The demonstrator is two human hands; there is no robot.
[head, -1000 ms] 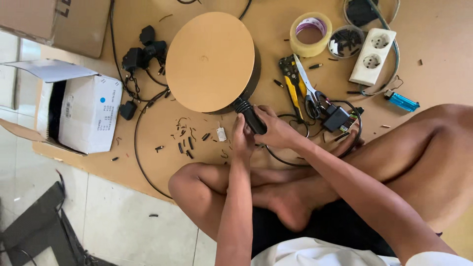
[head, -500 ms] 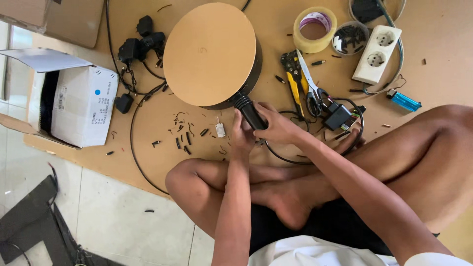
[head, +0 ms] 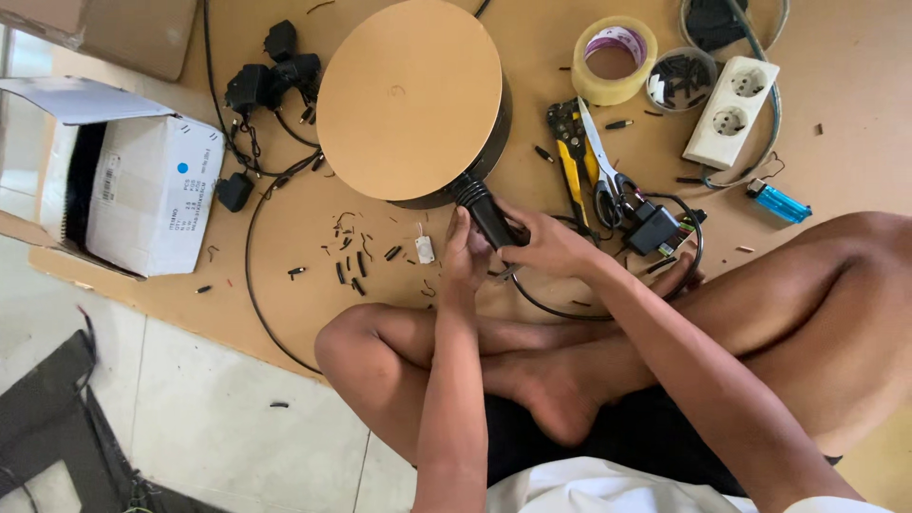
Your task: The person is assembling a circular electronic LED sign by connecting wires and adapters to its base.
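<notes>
Sitting cross-legged on the floor, the person works at the edge of a brown cardboard sheet (head: 285,275). Right hand (head: 551,249) has its fingers clenched around a black ribbed cable sleeve (head: 484,211) that juts from under a round tan disc with a dark rim (head: 410,100). Left hand (head: 465,256) lies against the sleeve's left side, fingers curled onto it. A small white plastic part (head: 425,249) lies just beside the left hand, among scattered black wire offcuts (head: 353,271). Yellow-handled wire strippers (head: 570,152) and scissors (head: 606,180) lie right of the disc, near a roll of tan tape (head: 617,62), a white double socket (head: 733,111) and a blue lighter (head: 779,201). A white cardboard box (head: 142,195) stands open at far left.
</notes>
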